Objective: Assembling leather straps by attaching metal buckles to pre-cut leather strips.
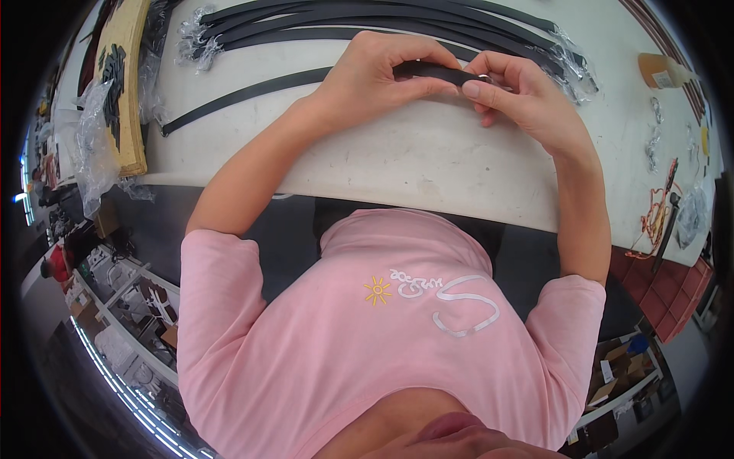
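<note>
A long flat black strap (245,90) lies over the white table and rises into both my hands. My left hand (375,73) pinches it between thumb and fingers. Close beside it, my right hand (524,96) has thumb and fingers closed on the strap's right-hand part. A small shiny metal piece (484,78) shows at the right fingertips; its exact shape is hidden. The strap's far left end rests on the table. Behind my hands lies a bundle of similar black straps (306,19), with clear plastic wrap (200,42) around its ends.
At the left, a wooden board (136,92) carries small dark pieces, with clear plastic bags alongside. A tan cardboard piece (659,70) stands at the far right of the white table (428,164). Orange cords (654,222) and a black tool lie by the right edge, near a dark red crate (665,291).
</note>
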Tool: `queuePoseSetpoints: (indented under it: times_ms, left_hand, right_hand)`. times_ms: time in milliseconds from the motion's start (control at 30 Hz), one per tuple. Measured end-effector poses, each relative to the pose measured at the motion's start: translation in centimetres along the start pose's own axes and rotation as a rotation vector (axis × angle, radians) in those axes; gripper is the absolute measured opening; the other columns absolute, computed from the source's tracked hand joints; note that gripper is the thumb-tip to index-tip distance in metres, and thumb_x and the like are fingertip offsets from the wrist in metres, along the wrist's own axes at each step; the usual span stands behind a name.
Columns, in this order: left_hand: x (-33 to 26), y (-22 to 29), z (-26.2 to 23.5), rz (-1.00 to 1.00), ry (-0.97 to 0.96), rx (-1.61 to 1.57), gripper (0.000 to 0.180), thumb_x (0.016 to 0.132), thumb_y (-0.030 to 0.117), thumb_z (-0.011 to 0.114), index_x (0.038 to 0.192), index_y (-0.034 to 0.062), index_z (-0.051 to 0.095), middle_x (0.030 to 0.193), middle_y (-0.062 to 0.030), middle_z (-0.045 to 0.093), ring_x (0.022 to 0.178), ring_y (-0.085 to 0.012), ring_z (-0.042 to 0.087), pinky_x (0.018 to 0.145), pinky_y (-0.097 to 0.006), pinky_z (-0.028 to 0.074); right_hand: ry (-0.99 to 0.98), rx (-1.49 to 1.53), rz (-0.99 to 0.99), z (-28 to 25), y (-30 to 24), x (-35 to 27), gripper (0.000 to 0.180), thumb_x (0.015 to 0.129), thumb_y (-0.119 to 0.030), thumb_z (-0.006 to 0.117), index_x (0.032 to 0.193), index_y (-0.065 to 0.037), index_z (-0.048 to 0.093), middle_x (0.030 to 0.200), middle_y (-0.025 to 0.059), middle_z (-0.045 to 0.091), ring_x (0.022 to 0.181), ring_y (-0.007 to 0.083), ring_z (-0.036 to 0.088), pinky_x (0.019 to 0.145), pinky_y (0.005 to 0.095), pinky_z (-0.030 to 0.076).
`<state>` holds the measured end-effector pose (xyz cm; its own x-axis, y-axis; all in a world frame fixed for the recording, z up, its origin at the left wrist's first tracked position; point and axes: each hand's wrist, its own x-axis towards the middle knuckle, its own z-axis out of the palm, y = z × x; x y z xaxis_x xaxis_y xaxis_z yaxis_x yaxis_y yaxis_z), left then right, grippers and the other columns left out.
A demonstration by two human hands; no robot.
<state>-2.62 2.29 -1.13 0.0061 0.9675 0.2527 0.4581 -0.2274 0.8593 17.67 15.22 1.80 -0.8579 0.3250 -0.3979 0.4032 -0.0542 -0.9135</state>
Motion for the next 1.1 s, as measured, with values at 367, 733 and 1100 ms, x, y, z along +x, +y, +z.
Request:
queuePoseSetpoints:
  times_ms: [367,733,1100]
  left_hand:
    - [0.2,0.6,-0.4,0.158,-0.004,0.125,0.025,0.084,0.005,0.079,0.108,-0.0001,0.073,0.097,-0.0079,0.075,0.083,-0.014,0.071,0.074,-0.024,0.056]
    - [-0.2,1.6,-0.6,-0.052,-0.022,-0.083,0.024,0.086,0.005,0.078,0.109,-0.0006,0.072,0.092,-0.0069,0.074,0.08,-0.0099,0.068,0.071,-0.023,0.053]
    - [-0.4,1.8,0.0,-0.054,-0.042,0.031,0.023,0.083,0.009,0.082,0.101,0.0018,0.07,0.085,-0.0067,0.072,0.073,-0.012,0.066,0.064,-0.023,0.051]
  right_hand:
    - [0.041,0.046,-0.016,1.5,0.2,0.2,0.027,0.097,-0.032,0.067,0.083,-0.01,0.059,0.068,-0.0078,0.044,0.062,0.0018,0.037,0.056,0.0227,0.032]
    - [0.015,0.244,0.026,1.0,-0.6,0.0,0.034,0.104,-0.04,0.058,0.086,-0.011,0.06,0.067,-0.0058,0.051,0.063,0.0046,0.047,0.064,0.0223,0.043]
    - [0.112,0.048,-0.055,2.5,0.2,-0.3,0.029,0.105,-0.03,0.058,0.086,-0.009,0.049,0.08,-0.0041,0.052,0.072,0.0046,0.049,0.068,0.023,0.045]
